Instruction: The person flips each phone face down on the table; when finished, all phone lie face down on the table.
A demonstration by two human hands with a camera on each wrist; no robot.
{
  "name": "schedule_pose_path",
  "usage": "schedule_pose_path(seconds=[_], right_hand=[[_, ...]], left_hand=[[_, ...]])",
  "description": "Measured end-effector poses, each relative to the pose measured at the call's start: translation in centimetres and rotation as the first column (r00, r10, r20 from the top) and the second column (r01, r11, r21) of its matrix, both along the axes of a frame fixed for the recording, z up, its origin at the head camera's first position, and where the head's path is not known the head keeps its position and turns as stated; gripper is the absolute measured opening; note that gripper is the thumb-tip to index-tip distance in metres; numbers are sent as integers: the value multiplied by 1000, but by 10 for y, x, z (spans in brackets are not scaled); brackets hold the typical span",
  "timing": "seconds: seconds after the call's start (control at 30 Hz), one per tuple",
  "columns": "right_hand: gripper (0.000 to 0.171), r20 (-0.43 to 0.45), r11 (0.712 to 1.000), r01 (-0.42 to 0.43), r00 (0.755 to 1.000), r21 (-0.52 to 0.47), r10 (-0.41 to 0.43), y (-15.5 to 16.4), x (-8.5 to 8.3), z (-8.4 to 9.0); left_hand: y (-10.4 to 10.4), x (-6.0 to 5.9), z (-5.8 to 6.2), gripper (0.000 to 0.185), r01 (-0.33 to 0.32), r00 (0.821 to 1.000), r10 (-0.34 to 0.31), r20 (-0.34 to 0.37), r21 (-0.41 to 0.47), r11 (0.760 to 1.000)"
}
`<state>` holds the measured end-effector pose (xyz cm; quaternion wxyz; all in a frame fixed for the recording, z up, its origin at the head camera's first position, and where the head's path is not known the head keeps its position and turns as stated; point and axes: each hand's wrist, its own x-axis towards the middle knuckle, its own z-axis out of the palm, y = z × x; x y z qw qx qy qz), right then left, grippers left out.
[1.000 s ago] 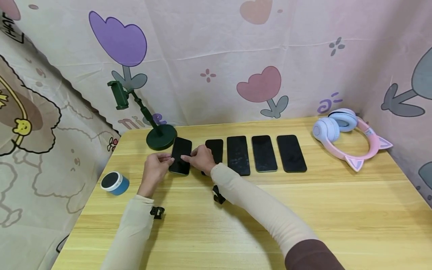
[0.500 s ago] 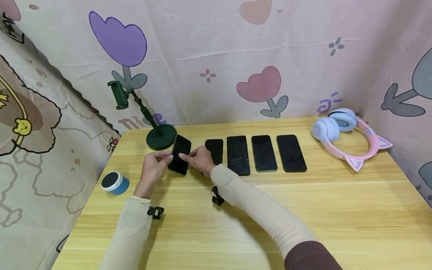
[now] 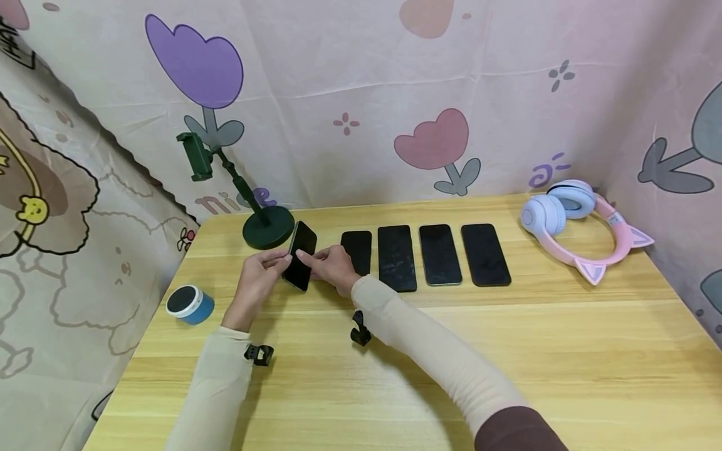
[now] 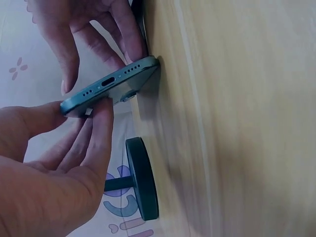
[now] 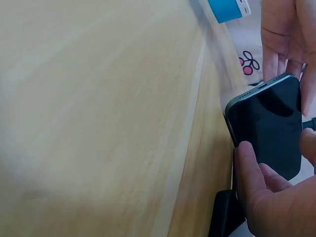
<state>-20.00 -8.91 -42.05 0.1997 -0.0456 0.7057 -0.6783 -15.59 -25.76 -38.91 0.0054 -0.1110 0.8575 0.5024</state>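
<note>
A: Since the earlier frames, what had moved?

B: Only the leftmost phone (image 3: 301,255). It had lain nearly flat on the table (image 3: 395,351); by this moment its left edge was raised further, so it stood tilted with its right long edge on the wood, as the left wrist view showed.

A: Report the items from left to right.

B: Blue speaker (image 3: 190,304) near the left table edge. Behind it, the green stand (image 3: 268,227), its round base just beside the phone's far end.

A: State of the left hand?

B: The left hand (image 3: 256,282) grasped the phone: fingertips and thumb pinched its raised left edge at the near end.

A: And the right hand?

B: The right hand (image 3: 334,267) also gripped the phone. Its thumb lay on the dark screen and its fingers curled at the right edge, next to the table.

A: Position of the phone?

B: At the left end of the row, between both hands, screen facing right and up, not lifted clear of the table.

A: Items further right?

B: Four dark phones (image 3: 440,254) lay flat side by side; the right hand partly covered the first. Headphones (image 3: 581,225) with cat ears lay at the far right corner.
</note>
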Motion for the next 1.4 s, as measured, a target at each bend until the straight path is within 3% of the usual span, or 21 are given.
schedule_pose_path(seconds=[0.3,0.7,1.1,1.4], right_hand=[[55,72,995,-19,997,-95,26,-3,1,2],[51,118,982,-9,993,-187,32,-4,3,0],[41,154,976,5,988,-218,29,-4,4,1],[30,143,979,54,989,-197,-26,-3,3,4]], left_hand=[[2,0,-2,53,117,990,-126,61,135,984],[2,1,-5,58,200,969,-223,107,193,961],[3,5,-6,60,251,954,-277,114,202,947],[2,8,-9,58,282,945,-304,123,169,945]])
